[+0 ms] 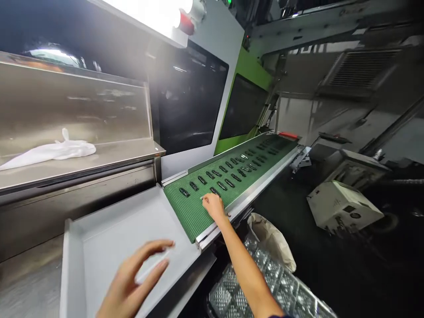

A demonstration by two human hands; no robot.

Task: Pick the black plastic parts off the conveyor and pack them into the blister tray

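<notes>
Small dark oblong parts (pixel 224 168) lie in rows on a green ribbed conveyor belt (pixel 195 221). Over the near end of the belt is my right hand (pixel 213 206), its fingers closed in a pinch. A tiny light bit shows at the fingertips, too small to name. One dark part (pixel 215 191) lies just beyond the knuckles, partly hidden by the hand. My left hand (pixel 135 280) hovers above the pale grey tray (pixel 122 221) at the belt's end. Its thumb and fingers are spread, with nothing between them.
To the left, a white glove (pixel 59 151) lies on a steel shelf (pixel 126 152). Below the belt on the right are a clear divided plastic tray (pixel 281 282) and a paper-like bag (pixel 273 238). A boxy beige machine (pixel 344 206) stands farther right. A metal rail (pixel 258 187) edges the belt.
</notes>
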